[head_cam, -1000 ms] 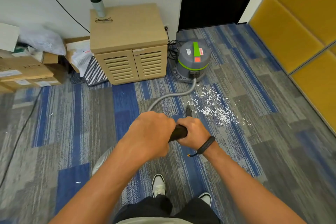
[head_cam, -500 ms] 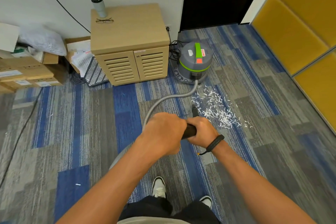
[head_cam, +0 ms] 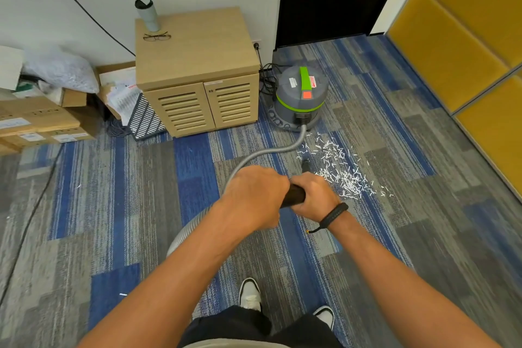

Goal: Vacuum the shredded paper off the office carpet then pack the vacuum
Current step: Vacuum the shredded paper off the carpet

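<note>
Nearest the camera, at 6 o'clock, the person's two shoes (head_cam: 250, 292) stand on the striped carpet (head_cam: 84, 206). Just above them, both hands meet on the black wand handle (head_cam: 293, 195). The left hand (head_cam: 252, 196) has its fingers curled round the near end of the handle, and the right hand (head_cam: 315, 196), with a dark wristband (head_cam: 333, 215), wraps its fingers round the far end; both are clamped on it, knuckles up.

From under the left hand the ribbed grey hose (head_cam: 260, 154) loops round toward 7 o'clock and then runs up toward 1 o'clock. The dark nozzle tip (head_cam: 305, 164) peeks out beyond the right hand, touching the near left edge of the shredded paper (head_cam: 343, 171).

That paper lies as a dense scatter at about 1 o'clock, with loose bits trailing toward 2 o'clock and a few strays far off at 9 o'clock. Judging by how much remains, the vacuuming looks barely begun.

Farther along at 1 o'clock sits the grey and green vacuum canister (head_cam: 300, 99), hose plugged in, its cord (head_cam: 265, 76) piled behind it. Beside it at 12 o'clock stands a wooden cabinet (head_cam: 197, 70).

Packing the vacuum is not yet started.
</note>
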Demonstrator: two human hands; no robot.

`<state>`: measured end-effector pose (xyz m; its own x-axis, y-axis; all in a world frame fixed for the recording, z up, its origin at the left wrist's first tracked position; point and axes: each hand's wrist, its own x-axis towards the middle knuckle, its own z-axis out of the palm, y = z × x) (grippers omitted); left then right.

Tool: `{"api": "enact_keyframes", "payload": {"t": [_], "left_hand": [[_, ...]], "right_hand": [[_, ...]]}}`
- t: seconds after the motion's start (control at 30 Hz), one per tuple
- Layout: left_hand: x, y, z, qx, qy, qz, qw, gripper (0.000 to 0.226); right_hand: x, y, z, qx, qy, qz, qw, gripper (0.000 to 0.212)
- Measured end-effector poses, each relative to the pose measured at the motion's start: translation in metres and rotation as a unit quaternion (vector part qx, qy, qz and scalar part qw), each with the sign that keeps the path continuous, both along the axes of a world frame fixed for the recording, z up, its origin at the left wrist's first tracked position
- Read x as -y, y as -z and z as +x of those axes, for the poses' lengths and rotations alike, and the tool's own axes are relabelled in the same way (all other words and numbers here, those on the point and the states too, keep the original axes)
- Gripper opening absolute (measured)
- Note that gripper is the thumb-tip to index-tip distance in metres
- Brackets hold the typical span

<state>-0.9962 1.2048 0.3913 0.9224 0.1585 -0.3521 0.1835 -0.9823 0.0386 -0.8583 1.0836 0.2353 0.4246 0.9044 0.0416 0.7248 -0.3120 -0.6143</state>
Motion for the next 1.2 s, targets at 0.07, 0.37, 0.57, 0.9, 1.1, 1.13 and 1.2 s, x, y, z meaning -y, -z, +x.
{"api": "enact_keyframes", "payload": {"t": [0.07,0.37,0.57,0.9,1.1,1.13,1.2], "left_hand": [[0.006,0.002,0.001,-0.007,0.004,0.024,1.000,0.020],[0.023,0.003,0.007,-0.018,0.036,0.041,0.998,0.008],[0.015,0.002,-0.003,-0.019,0.026,-0.030,0.999,0.022],[0.012,-0.004,-0.033,-0.005,0.025,-0.020,0.999,0.024],[0.023,-0.006,-0.036,-0.013,0.033,-0.025,0.999,0.023],[0.026,-0.007,-0.036,-0.014,0.033,-0.027,0.999,0.022],[0.029,-0.009,-0.036,-0.016,0.035,-0.017,0.999,0.022]], "right_hand": [[-0.002,0.003,0.000,-0.009,-0.010,-0.005,1.000,0.010],[0.012,-0.001,-0.002,-0.044,0.011,0.002,0.999,0.031],[0.025,0.006,-0.010,-0.018,0.028,-0.013,0.999,0.011],[0.021,-0.002,-0.037,-0.018,0.007,0.021,1.000,0.022],[0.038,-0.001,-0.044,-0.025,0.026,0.024,0.999,0.018],[0.042,-0.001,-0.045,-0.022,0.033,0.027,0.999,0.018],[0.045,-0.002,-0.047,-0.008,0.041,0.031,0.999,0.014]]}}
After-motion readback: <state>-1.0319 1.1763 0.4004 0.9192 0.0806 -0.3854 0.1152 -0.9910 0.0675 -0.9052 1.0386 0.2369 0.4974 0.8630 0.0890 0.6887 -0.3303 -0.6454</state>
